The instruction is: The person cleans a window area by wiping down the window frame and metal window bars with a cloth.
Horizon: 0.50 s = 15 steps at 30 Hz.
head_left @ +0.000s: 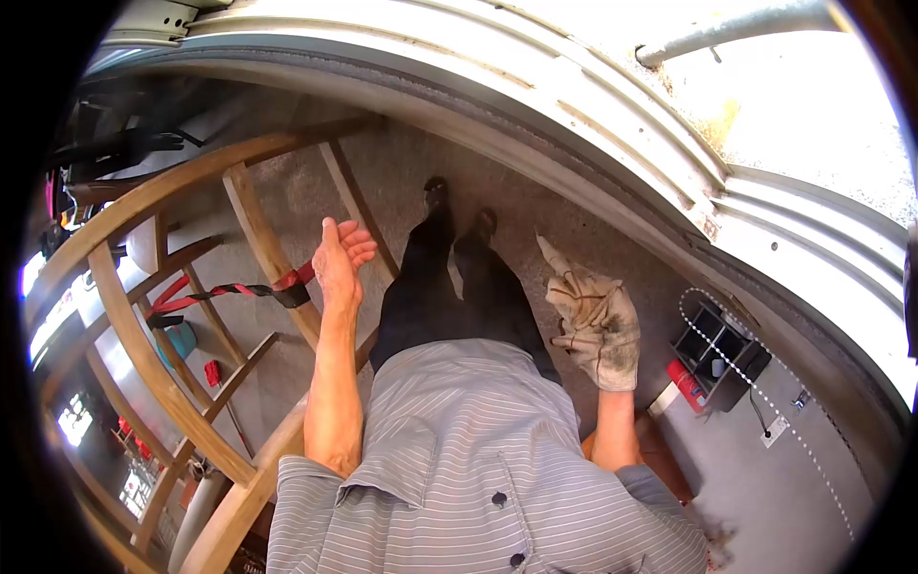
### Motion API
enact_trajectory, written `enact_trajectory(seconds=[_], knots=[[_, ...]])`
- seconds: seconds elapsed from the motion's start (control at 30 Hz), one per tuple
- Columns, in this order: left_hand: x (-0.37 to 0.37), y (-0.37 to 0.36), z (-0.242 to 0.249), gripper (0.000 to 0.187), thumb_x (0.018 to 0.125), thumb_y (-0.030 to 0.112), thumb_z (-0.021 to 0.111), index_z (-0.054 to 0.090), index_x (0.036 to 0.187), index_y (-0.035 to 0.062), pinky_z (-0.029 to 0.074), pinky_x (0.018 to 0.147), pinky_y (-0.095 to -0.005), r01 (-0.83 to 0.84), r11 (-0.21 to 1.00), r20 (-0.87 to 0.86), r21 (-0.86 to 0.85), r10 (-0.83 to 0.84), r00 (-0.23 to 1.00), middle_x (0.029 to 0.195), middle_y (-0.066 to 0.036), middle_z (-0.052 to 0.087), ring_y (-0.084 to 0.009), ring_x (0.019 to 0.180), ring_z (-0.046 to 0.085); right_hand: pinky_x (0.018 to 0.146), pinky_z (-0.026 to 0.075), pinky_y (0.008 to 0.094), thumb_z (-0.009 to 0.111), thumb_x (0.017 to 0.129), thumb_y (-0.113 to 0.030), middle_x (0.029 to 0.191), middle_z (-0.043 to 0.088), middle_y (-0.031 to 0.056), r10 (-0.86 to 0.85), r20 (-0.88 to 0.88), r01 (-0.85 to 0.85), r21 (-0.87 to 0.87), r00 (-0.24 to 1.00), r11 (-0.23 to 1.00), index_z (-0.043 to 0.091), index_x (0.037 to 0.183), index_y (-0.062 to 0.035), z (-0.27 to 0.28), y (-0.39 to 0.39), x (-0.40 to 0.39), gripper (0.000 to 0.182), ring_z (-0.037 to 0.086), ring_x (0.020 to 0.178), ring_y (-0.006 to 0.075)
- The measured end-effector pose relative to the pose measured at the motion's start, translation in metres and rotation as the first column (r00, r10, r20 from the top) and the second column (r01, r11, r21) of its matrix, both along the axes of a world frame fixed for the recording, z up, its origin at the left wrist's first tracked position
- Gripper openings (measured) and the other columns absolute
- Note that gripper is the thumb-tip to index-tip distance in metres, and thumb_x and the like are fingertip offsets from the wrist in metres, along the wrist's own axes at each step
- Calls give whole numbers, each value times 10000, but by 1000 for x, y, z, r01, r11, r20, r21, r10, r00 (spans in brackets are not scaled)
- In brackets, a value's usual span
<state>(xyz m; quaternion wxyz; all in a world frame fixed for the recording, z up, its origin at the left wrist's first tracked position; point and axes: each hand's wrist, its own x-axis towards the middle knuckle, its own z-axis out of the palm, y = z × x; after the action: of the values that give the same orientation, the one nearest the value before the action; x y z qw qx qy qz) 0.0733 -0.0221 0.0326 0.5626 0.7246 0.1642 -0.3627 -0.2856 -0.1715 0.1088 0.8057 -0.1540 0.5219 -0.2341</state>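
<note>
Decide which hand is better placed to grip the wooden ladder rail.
Left. The bare left hand hangs open right beside the ladder rail; the gloved right hand is farther off, by the metal wall.

grey carpet (402, 182), wooden frame (143, 354), corrugated metal wall (612, 115)

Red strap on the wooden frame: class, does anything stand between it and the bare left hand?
Nothing visible does. The open left hand is raised right beside the red strap, which wraps a rail of the wooden frame; nothing shows between them. Whether they touch cannot be told.
</note>
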Motion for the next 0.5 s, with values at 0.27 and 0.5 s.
enact_trajectory(seconds=[0.27,0.5], knots=[[-15,26,0,544,1033,459,472,621,1076,-63,533,590,-283,-22,998,29,56,20,999,808,-109,656,-188,653,652,846,558,315,736,752,0,1250,577,153,28,8,-28,-22,1000,999,462,1316,13,-7,1,-11,627,614,1034,262],[-19,46,0,535,1027,465,487,625,1067,-51,538,592,-281,-30,995,23,91,28,999,813,-103,661,-183,654,653,786,588,350,681,806,-19,1287,555,182,-46,46,44,30,998,999,422,1364,-7,-20,5,-23,615,624,1043,294]])
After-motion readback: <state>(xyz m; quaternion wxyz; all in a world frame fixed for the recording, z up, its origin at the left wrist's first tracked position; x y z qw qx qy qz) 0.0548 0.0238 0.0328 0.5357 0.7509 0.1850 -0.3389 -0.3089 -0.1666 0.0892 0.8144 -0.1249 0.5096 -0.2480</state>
